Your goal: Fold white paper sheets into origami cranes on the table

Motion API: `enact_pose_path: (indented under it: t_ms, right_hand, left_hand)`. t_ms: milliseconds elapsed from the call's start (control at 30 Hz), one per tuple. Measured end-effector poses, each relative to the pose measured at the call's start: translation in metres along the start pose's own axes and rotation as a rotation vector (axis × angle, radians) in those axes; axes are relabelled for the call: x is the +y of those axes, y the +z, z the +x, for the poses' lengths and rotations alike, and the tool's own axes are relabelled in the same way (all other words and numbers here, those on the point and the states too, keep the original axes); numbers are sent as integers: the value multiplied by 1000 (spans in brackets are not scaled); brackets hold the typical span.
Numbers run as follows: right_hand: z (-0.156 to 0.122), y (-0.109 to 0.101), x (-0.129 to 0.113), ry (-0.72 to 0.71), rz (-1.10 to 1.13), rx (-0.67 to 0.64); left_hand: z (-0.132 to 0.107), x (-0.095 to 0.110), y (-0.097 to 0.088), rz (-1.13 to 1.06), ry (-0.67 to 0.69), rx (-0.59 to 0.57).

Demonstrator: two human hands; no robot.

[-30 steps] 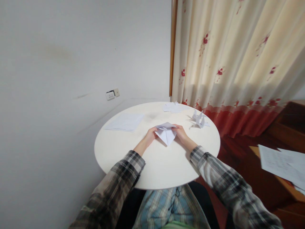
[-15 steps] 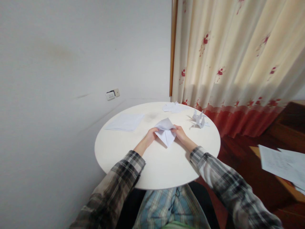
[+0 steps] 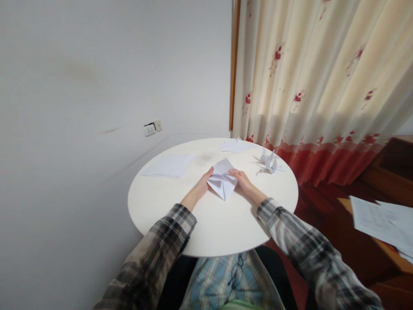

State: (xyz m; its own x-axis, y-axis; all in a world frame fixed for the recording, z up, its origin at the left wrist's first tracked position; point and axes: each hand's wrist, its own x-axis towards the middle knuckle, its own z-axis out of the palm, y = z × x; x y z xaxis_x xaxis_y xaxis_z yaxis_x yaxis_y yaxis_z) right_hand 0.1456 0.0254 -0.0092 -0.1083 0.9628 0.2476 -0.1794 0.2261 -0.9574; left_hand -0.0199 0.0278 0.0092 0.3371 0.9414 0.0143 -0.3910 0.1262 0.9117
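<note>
Between my two hands is a piece of folded white paper (image 3: 225, 189), partly opened, with a point toward me, a centre crease and a raised flap at the back. My left hand (image 3: 204, 181) grips its left side, thumb on top and fingers hidden behind or under the paper. At the right edge my right hand (image 3: 242, 178) holds it too, thumb lying over the upper layer. The paper is just over or on the round white table (image 3: 219, 232); I cannot tell whether it touches.
Flat white sheets (image 3: 169, 165) lie on the table's left. Folded paper cranes (image 3: 270, 163) stand at the right, and more paper pieces (image 3: 235, 145) lie at the back. Beyond are a wall socket (image 3: 149, 129), a curtain (image 3: 309, 86) and papers (image 3: 380, 221) on wooden furniture.
Both thumbs have shifted on the paper, and its back flap has tilted and spread differently. The paper has moved slightly left. The other things stay where they were.
</note>
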Motion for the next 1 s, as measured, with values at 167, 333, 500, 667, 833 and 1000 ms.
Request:
enact_pose_path:
  t_ms: [167,333,500,667,833,1000]
  right_hand:
    - [-3,1,-4,83,33,-72]
    - [-2,0,-6,23,-49,-41]
    - [0,-1,-3,-43,-86,11]
    - [2,-1,0,-68,-187,29]
    - [3,-1,1,-72,-281,-21]
    - [1,0,1,-84,-272,-107]
  left_hand:
    - [2,1,-3,24,-55,57]
    - [4,4,-9,52,-46,29]
    - [5,5,-10,70,-53,-2]
    - [8,-4,-13,307,163,134]
    - [8,-9,-13,402,271,210]
    - [11,-11,-14,419,251,148]
